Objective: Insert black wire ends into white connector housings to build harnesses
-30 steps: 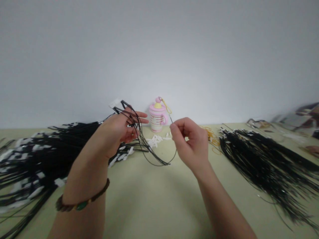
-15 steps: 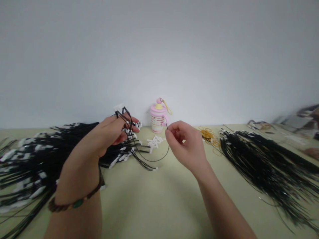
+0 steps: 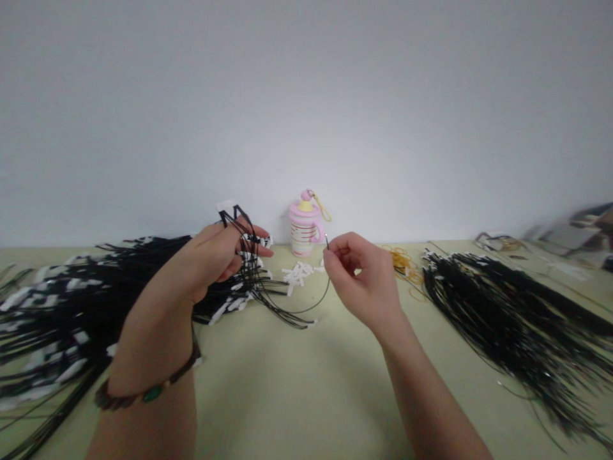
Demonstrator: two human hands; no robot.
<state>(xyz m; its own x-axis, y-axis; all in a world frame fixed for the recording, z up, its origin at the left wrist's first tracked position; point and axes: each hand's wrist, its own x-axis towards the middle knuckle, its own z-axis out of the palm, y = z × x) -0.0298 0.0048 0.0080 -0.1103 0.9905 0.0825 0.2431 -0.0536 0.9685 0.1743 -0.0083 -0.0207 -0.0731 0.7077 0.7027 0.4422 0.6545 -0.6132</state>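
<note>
My left hand (image 3: 218,255) holds a bundle of thin black cables (image 3: 249,275) looped between its fingers, with white connectors at their ends. A white connector (image 3: 226,206) stands up above the back of that hand. Between thumb and forefinger, my right hand (image 3: 359,275) pinches the tip of one black cable (image 3: 327,243), whose bare end points upward. This cable curves down and back toward the bundle. Just beyond, between the hands, a small heap of white sleeves (image 3: 297,275) lies on the table.
A pink and white cup (image 3: 303,233) with a yellow loop stands against the wall. Black cables with white ends (image 3: 96,300) are piled at left. More black cables (image 3: 507,313) lie at right, beside yellow rubber bands (image 3: 402,260). Blurred items (image 3: 575,236) sit at far right.
My right hand has moved slightly to the right with the cable tip. Loose cable ends below my left hand have shifted a little to the right too.
</note>
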